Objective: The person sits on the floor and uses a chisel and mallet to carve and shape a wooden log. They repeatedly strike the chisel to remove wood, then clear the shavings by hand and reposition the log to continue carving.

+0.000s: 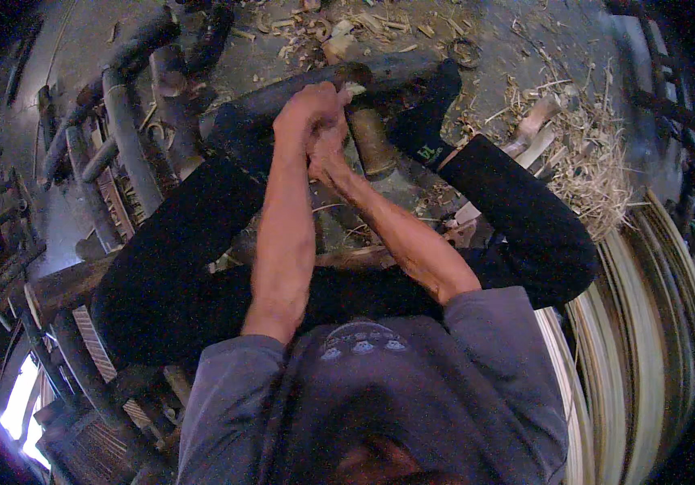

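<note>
I sit low with both knees spread so the work lies between my legs, near my feet. My left hand (308,109) is closed in a fist over the top of the work, knuckles up, pressing down on the dark log (283,93) that runs across the floor in front of me. My right hand (329,149) is curled tight just under the left, touching it; what it grips I cannot tell, since the left hand covers it. A brown wooden handle (371,141) stands just beside the right hand, its blade end pointing toward me, but contact with it is not clear. My socked foot (426,113) rests against the log, apparently to steady it. Shavings (590,153) lie heaped to the right. Bamboo poles (125,133) lie to the left. The picture is dim and its rim is blurred.
</note>
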The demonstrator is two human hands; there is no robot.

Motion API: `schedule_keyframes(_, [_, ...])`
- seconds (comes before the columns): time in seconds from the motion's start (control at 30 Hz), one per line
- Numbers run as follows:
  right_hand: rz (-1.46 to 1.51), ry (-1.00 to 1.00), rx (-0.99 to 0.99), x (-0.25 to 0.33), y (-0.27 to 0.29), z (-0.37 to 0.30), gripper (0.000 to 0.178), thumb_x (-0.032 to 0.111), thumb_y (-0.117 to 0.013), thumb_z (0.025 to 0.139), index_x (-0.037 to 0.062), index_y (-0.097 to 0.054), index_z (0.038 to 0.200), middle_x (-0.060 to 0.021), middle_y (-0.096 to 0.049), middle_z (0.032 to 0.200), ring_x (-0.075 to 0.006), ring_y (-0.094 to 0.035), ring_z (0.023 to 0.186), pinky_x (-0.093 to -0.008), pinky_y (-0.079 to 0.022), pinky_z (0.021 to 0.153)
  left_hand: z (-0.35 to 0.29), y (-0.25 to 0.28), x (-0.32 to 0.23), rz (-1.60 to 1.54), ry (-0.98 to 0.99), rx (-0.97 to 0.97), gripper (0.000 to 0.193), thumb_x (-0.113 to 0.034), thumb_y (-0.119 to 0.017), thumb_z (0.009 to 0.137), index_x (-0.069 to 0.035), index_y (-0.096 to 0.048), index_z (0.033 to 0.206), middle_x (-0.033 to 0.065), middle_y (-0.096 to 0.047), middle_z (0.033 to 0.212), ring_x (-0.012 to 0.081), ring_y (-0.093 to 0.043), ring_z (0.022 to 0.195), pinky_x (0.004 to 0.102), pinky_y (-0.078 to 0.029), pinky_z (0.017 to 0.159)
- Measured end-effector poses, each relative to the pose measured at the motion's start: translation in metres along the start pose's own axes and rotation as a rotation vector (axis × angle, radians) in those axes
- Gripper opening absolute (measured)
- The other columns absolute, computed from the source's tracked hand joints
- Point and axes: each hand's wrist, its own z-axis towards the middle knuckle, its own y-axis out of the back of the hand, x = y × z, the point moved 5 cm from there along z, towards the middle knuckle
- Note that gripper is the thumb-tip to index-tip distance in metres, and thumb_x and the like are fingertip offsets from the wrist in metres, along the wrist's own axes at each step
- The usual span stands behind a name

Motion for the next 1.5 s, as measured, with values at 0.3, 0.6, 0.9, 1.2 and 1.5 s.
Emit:
schedule_keyframes(0.3, [-0.733, -0.271, 0.877, 0.077, 0.091, 0.035, 0.073, 0.025, -0.064, 0.073, 0.0079, -0.034, 0.138, -0.0206, -0.048, 0.130, -0.0328, -0.045, 0.122, -0.0390, -0.036, 0.101, -0.026, -0.087, -0.010, -0.929, 0.188, -0.429, 0.078, -0.059, -0.027, 0.091, 0.013, -0.047, 0.116, 0.0315, -0.049, 0.120, 0.0415, -0.047, 0.114, 0.0428, -0.035, 0.094])
schedule_keyframes(0.6, [-0.415, -0.085, 0.380, 0.055, 0.043, 0.018, 0.065, 0.033, -0.059, 0.080, 0.0074, -0.038, 0.136, -0.0196, -0.051, 0.127, -0.0342, -0.049, 0.117, -0.0364, -0.038, 0.098, -0.024, -0.035, 0.020, -0.460, 0.153, -0.314, 0.074, -0.055, -0.032, 0.091, 0.015, -0.056, 0.101, 0.0367, -0.053, 0.107, 0.0456, -0.051, 0.108, 0.0439, -0.039, 0.090])
schedule_keyframes(0.9, [-0.066, -0.262, -0.113, 0.038, -0.018, 0.022, 0.073, 0.021, -0.057, 0.081, 0.0053, -0.020, 0.142, -0.0213, -0.046, 0.131, -0.0344, -0.047, 0.118, -0.0368, -0.035, 0.100, 0.008, 0.018, 0.040, -0.074, 0.004, -0.045, 0.071, -0.057, -0.037, 0.089, 0.010, -0.060, 0.096, 0.0293, -0.061, 0.098, 0.0399, -0.059, 0.094, 0.0456, -0.043, 0.083])
schedule_keyframes(1.2, [-0.397, -0.285, 0.413, 0.038, 0.036, 0.018, 0.075, 0.043, -0.054, 0.084, -0.0002, -0.026, 0.139, -0.0229, -0.034, 0.140, -0.0334, -0.034, 0.130, -0.0359, -0.028, 0.106, 0.007, -0.041, 0.048, -0.429, -0.017, -0.140, 0.076, -0.062, -0.032, 0.090, 0.009, -0.061, 0.092, 0.0196, -0.063, 0.083, 0.0275, -0.056, 0.077, 0.0401, -0.044, 0.073])
schedule_keyframes(1.5, [0.221, -0.376, -0.168, 0.051, -0.042, 0.022, 0.071, 0.012, -0.055, 0.085, 0.0090, -0.016, 0.144, -0.0142, -0.041, 0.133, -0.0230, -0.045, 0.115, -0.0319, -0.035, 0.097, 0.041, 0.021, 0.070, -0.073, -0.045, -0.002, 0.077, -0.064, -0.045, 0.082, 0.008, -0.060, 0.102, 0.0242, -0.063, 0.101, 0.0359, -0.061, 0.094, 0.0430, -0.045, 0.080])
